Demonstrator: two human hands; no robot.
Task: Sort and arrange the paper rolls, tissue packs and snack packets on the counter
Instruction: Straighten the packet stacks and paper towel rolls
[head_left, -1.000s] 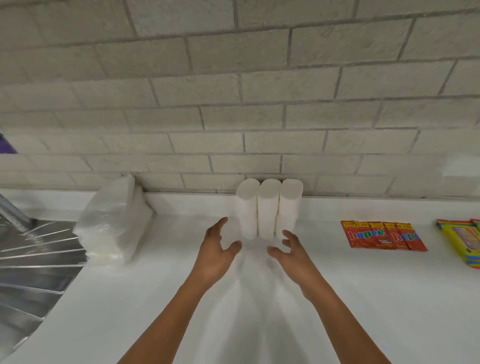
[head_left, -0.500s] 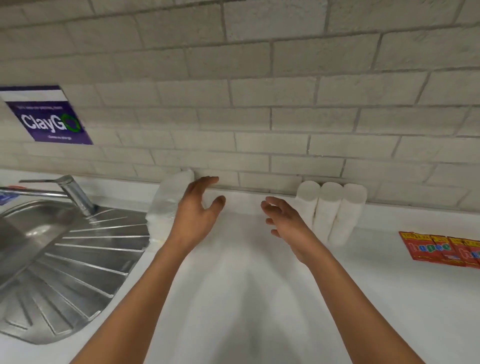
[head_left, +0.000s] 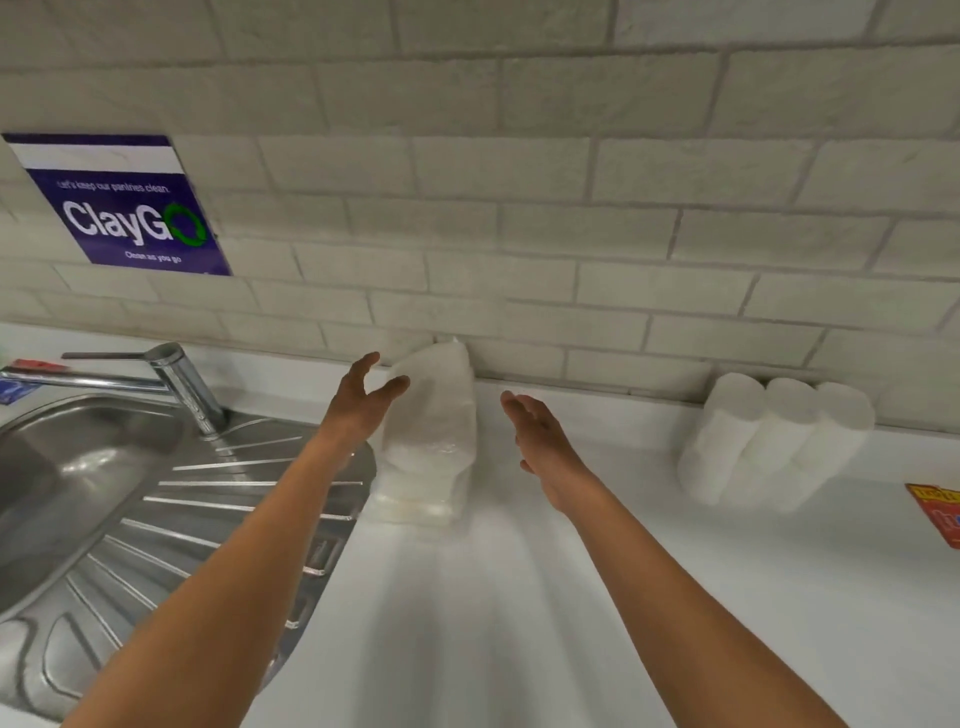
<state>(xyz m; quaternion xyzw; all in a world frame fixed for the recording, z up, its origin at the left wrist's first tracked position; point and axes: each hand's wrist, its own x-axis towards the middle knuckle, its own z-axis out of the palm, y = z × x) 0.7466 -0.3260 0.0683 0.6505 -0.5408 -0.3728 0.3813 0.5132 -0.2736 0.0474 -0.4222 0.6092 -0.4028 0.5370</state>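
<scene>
The tissue pack (head_left: 431, 441) stands on the white counter (head_left: 519, 597), leaning back toward the brick wall (head_left: 519, 208) just right of the sink (head_left: 104, 493). Its clear wrap is blurred, so whether it is one pack or a small stack cannot be told, and the left hand (head_left: 358, 405) covers its left edge. That hand is raised beside the pack with fingers spread and thumb out — touching or just short of it, the view does not show. The right hand (head_left: 540, 431) hovers to the pack's right, clear of it, palm turned inward, fingers loosely apart. Three paper rolls (head_left: 774, 441) stand upright side by side against the wall, well to the right. A red snack packet (head_left: 940, 514) lies at the right edge, mostly cut off. Half a second ago both hands were left of the rolls with the pack behind the left hand; now they flank the pack, and the rolls sit farther right in view.
</scene>
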